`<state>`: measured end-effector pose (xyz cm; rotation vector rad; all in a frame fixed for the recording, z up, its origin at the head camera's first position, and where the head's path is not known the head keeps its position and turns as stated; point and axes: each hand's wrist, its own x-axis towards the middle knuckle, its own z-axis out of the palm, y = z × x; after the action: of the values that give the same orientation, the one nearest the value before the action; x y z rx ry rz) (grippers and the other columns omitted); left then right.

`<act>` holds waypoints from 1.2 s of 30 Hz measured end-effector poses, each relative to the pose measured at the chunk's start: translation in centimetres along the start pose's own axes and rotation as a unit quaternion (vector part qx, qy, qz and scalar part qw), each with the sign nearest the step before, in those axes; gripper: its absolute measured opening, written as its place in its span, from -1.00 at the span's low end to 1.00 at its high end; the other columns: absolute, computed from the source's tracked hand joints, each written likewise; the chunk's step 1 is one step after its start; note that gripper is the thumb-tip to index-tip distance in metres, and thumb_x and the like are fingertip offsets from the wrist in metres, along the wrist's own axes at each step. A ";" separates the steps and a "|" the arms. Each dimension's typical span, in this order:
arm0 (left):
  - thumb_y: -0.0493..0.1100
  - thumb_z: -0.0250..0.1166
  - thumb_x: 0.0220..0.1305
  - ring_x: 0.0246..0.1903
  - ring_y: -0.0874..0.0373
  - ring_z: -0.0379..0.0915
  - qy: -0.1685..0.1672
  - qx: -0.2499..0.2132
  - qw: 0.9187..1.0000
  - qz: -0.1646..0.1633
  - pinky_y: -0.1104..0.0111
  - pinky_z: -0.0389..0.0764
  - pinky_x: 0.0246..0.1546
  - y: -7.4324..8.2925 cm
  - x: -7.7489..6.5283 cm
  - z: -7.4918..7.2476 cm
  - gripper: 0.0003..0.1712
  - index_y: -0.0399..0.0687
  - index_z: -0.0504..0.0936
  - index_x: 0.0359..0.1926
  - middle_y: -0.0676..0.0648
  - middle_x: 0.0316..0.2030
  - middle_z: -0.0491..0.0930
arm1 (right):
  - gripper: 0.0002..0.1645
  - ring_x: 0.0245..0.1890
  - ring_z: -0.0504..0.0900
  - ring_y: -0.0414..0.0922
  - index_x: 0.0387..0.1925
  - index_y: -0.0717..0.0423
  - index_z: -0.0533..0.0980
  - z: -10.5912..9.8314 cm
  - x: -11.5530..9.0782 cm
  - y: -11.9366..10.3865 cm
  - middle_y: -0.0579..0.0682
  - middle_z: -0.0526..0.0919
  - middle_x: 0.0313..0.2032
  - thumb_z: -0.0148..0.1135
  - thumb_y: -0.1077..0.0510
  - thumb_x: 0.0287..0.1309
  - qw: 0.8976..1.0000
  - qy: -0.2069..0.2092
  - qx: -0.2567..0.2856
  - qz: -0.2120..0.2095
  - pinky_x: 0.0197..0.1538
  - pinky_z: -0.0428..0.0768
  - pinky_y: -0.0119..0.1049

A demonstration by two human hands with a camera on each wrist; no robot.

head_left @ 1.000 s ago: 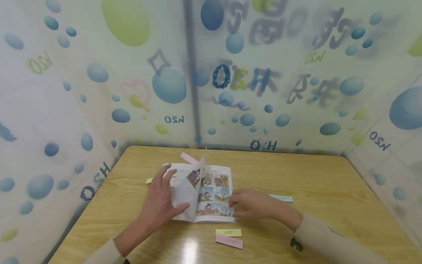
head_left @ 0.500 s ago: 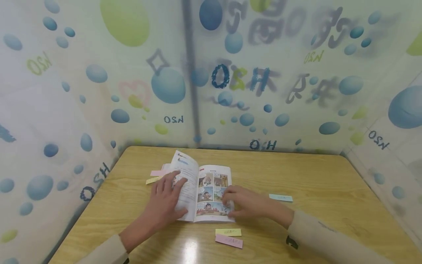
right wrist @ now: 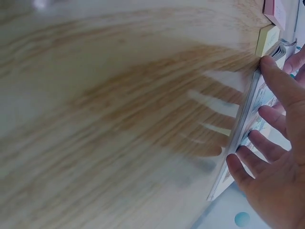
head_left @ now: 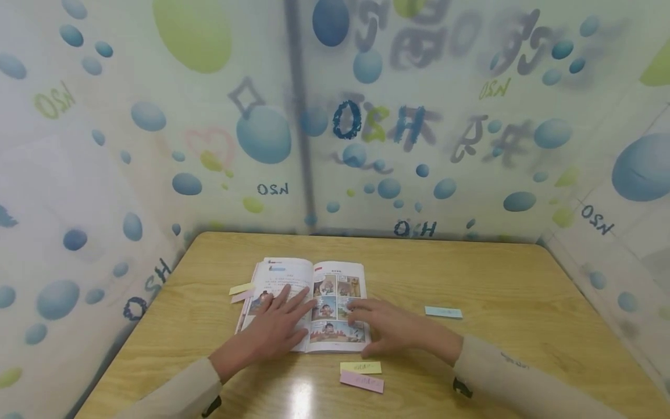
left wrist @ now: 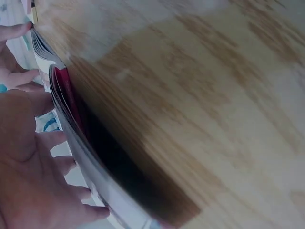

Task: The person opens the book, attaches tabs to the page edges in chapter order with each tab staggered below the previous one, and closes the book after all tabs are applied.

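An open book [head_left: 337, 337] with coloured comic panels on its right page lies on the wooden table. My left hand [head_left: 274, 329] rests with spread fingers on the left page, covering its lower part. In the left wrist view the fingers [left wrist: 57, 138] reach over the curved edge of the pages. My right hand [head_left: 389, 327] touches the right page near its outer edge, fingers over the panels and thumb at the lower corner. A yellow sticky tab [head_left: 241, 288] and a pink sticky tab [head_left: 242, 297] stick out from the book's left edge.
In front of the book lie a yellow note pad [head_left: 361, 367] and a pink note pad [head_left: 362, 382], overlapping. A blue note pad [head_left: 443, 312] sits to the right. A patterned curtain [head_left: 445, 116] surrounds the wooden table [head_left: 497, 279] at the back and sides.
The raised page with the pink tab has turned over to the left and now lies flat under my left hand. That hand moved right, toward the spine; my right hand moved slightly left onto the page.
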<state>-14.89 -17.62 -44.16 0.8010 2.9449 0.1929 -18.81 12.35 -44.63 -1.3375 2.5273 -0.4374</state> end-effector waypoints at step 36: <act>0.09 0.25 0.46 0.46 -0.35 -0.03 -0.001 -0.040 0.999 0.036 -0.33 0.09 0.32 -0.6 1.0 -0.4 -0.33 -0.07 0.38 0.46 -0.19 0.50 0.17 | -0.31 0.41 0.31 0.04 0.27 0.06 0.49 -0.4 -0.7 1.1 0.10 0.33 0.44 0.43 -0.15 0.21 1.000 -0.011 -0.001 -0.010 0.40 0.28 -0.03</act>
<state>-16.06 -17.70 -43.91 0.8962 2.8881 0.3143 -19.37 13.62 -44.61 -1.3606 2.4993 -0.4221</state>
